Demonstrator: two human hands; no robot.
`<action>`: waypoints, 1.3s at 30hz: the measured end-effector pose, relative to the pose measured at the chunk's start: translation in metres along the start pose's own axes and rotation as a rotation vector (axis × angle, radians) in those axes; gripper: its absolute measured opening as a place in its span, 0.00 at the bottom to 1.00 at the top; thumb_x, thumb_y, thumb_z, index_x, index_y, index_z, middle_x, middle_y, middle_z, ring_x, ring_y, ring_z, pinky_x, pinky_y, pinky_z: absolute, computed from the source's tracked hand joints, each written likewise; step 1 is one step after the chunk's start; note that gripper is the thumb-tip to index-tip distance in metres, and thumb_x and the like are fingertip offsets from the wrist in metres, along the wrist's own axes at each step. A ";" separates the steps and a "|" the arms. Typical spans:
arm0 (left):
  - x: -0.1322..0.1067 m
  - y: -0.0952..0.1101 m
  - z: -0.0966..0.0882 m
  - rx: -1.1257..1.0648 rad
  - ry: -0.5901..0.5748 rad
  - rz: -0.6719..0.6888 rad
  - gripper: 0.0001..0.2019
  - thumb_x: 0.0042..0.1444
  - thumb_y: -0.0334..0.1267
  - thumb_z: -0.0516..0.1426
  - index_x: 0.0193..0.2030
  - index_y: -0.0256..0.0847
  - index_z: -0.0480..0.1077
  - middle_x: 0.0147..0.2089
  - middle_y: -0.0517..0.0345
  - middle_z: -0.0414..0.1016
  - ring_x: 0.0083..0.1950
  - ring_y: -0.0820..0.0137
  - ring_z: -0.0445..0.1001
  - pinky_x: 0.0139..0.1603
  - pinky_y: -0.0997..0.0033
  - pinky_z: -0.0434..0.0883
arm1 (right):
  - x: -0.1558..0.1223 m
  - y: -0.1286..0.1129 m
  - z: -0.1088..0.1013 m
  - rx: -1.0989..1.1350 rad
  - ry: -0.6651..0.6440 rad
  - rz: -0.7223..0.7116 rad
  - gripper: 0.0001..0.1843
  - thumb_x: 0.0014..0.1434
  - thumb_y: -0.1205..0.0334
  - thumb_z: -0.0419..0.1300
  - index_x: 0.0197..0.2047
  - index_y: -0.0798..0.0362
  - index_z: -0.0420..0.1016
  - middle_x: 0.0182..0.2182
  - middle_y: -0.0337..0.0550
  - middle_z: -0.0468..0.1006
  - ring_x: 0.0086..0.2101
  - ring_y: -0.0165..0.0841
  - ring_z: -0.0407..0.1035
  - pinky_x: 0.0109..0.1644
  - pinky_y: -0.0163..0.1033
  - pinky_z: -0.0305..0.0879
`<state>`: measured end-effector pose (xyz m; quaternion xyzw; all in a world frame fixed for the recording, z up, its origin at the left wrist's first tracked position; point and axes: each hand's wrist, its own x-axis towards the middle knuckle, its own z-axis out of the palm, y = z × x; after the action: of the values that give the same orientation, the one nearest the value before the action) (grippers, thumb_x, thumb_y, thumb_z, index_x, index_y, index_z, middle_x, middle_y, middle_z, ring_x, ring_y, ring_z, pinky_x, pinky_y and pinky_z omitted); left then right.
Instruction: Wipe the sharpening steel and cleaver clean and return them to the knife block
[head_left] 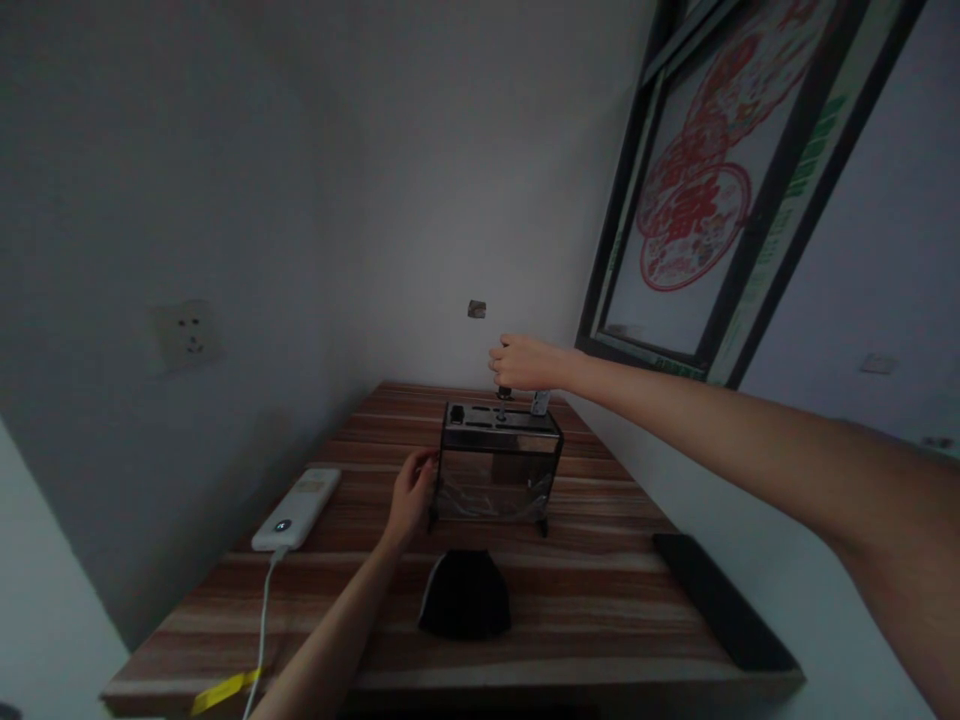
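A clear-sided box with a dark frame, short feet and a slotted top panel stands upright on the wooden table. My right hand is closed above it around a screwdriver. Its dark handle mostly disappears into my fist, and its thin shaft points down onto the panel. At the box's left edge, my left hand has its fingers bent against the frame and steadies it; the fingertips are partly hidden. A small grey piece stands up at the panel's back right corner.
Nearer me on the table lies a black cloth-like item. To the left is a white power bank with a white cable running off the front edge past a yellow strip. A flat black object lies along the right edge.
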<state>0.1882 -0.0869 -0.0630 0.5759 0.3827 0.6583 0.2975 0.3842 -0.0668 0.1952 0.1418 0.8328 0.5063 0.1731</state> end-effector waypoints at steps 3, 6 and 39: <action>-0.001 0.003 0.001 0.005 0.019 -0.019 0.13 0.55 0.45 0.52 0.41 0.40 0.69 0.41 0.54 0.74 0.43 0.67 0.71 0.43 0.70 0.68 | 0.002 -0.008 0.008 0.019 0.006 -0.003 0.09 0.59 0.70 0.56 0.30 0.54 0.76 0.32 0.42 0.77 0.37 0.34 0.66 0.37 0.40 0.52; -0.001 0.005 0.001 0.004 0.005 -0.016 0.14 0.55 0.46 0.52 0.41 0.39 0.69 0.40 0.54 0.74 0.43 0.66 0.72 0.43 0.70 0.68 | 0.003 -0.015 0.012 0.037 0.009 -0.008 0.09 0.59 0.69 0.56 0.31 0.54 0.76 0.31 0.42 0.77 0.37 0.34 0.66 0.37 0.39 0.52; -0.001 0.005 0.002 0.027 0.009 -0.006 0.13 0.54 0.45 0.52 0.41 0.39 0.68 0.39 0.54 0.73 0.41 0.67 0.72 0.41 0.70 0.69 | 0.003 -0.028 0.029 0.080 0.061 -0.004 0.08 0.59 0.69 0.57 0.31 0.54 0.75 0.30 0.41 0.77 0.37 0.34 0.66 0.38 0.39 0.51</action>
<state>0.1907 -0.0902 -0.0587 0.5759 0.3947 0.6546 0.2900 0.3920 -0.0550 0.1568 0.1312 0.8575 0.4764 0.1429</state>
